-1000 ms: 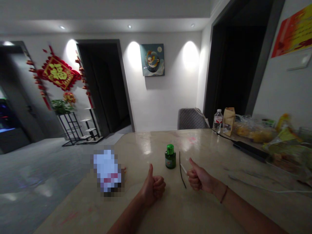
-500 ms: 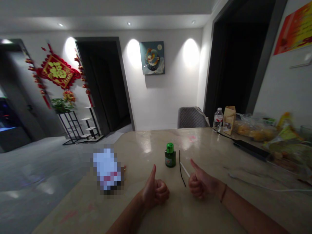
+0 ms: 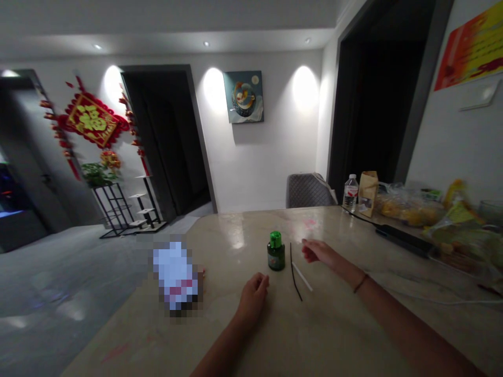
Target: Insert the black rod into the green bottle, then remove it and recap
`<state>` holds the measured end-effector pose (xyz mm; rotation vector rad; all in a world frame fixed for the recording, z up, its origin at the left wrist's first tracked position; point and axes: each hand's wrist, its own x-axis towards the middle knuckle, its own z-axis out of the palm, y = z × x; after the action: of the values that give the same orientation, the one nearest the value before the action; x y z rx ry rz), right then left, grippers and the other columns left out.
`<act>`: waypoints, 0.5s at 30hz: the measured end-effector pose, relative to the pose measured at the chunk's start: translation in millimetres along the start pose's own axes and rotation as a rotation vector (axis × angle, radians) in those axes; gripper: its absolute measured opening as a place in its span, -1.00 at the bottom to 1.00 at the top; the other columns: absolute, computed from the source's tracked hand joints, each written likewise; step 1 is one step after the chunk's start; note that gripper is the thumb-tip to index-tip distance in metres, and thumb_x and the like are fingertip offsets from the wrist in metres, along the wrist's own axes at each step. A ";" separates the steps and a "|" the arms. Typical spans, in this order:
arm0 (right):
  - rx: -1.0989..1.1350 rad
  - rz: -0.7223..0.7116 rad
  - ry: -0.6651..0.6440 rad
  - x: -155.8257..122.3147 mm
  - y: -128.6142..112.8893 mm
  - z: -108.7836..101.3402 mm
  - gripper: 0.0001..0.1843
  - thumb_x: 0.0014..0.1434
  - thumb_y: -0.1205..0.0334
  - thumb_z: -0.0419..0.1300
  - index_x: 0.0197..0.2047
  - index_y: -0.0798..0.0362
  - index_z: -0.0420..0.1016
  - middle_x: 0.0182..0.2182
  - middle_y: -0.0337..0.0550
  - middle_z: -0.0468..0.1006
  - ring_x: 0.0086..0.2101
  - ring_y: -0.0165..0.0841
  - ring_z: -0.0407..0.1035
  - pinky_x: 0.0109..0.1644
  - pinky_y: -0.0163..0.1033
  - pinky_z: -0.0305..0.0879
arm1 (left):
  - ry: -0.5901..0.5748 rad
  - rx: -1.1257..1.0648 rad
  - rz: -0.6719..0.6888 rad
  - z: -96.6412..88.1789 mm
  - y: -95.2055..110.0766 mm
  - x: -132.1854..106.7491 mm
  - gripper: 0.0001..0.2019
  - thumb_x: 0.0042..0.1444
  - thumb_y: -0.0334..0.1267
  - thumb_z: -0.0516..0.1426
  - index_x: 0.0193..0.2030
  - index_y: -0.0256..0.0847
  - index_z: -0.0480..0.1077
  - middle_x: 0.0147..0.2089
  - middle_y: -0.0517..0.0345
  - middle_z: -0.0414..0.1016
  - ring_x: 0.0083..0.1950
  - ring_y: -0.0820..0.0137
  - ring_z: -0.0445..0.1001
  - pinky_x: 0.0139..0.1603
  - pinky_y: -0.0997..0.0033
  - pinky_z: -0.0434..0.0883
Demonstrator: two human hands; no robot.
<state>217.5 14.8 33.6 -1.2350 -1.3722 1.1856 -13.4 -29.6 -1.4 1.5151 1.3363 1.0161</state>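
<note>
L fingers [image 3: 262, 280] were loosely curled, gripping nothing. The L hand [image 3: 252, 297] rested on the worktop [image 3: 334, 335], near the bottle [image 3: 275, 254] but not touching it. R fingers [image 3: 307, 255] were half-curled too, empty as far as I could see. The R hand [image 3: 317, 251] hung just above the worktop, right of the bottle. The bottle stood upright w/ green cap on, between the hands, prob. so either could get to it. A black strip [image 3: 294, 272] & white stick [image 3: 302, 277] lay flat just right of it, near the R wrist. Bags [image 3: 408, 209] sat well apart by the wall.
</note>
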 end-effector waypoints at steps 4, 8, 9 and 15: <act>-0.349 -0.161 -0.046 13.7 -21.7 -1.6 -0.59 -0.05 -0.08 0.15 -0.33 0.14 0.37 -0.39 -0.10 0.45 -0.39 -0.38 0.35 -0.27 -0.24 0.25 | -0.013 0.121 0.067 0.8 -0.9 0.4 -0.73 -0.03 -0.05 -0.01 -0.55 -0.21 0.18 -0.65 0.35 0.10 -0.58 0.54 0.09 -0.53 0.55 0.05; -0.427 -0.283 0.156 26.8 -30.1 27.2 -0.47 -0.01 0.02 0.14 -0.01 0.12 0.24 -0.04 0.06 0.30 -0.15 -0.31 0.29 -0.08 -0.19 0.21 | -0.031 0.036 -0.016 -1.4 -3.2 3.1 -0.71 0.00 -0.02 -0.07 -0.50 -0.20 0.19 -0.66 0.37 0.11 -0.64 0.55 0.08 -0.58 0.54 0.05; -0.406 -0.277 0.173 30.0 -28.7 37.0 -0.41 0.00 0.00 0.12 0.05 0.12 0.17 0.00 0.09 0.26 -0.16 -0.31 0.30 -0.10 -0.19 0.23 | -0.033 0.016 -0.024 -1.8 -3.9 3.5 -0.71 -0.01 -0.01 -0.07 -0.50 -0.20 0.19 -0.66 0.37 0.11 -0.65 0.56 0.07 -0.60 0.54 0.05; -0.448 -0.348 0.136 37.8 -13.3 78.1 -0.44 0.01 0.09 0.12 0.07 0.05 0.11 -0.03 -0.01 0.30 -0.09 -0.31 0.27 0.01 -0.19 0.15 | -0.023 -0.034 -0.032 -2.0 -5.8 2.5 -0.68 -0.05 0.04 -0.03 -0.51 -0.21 0.20 -0.68 0.39 0.10 -0.66 0.58 0.04 -0.62 0.56 0.02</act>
<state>135.5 45.9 38.3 -1.2814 -1.7197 0.5598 -16.8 -26.6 -6.2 1.4721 1.3164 0.9934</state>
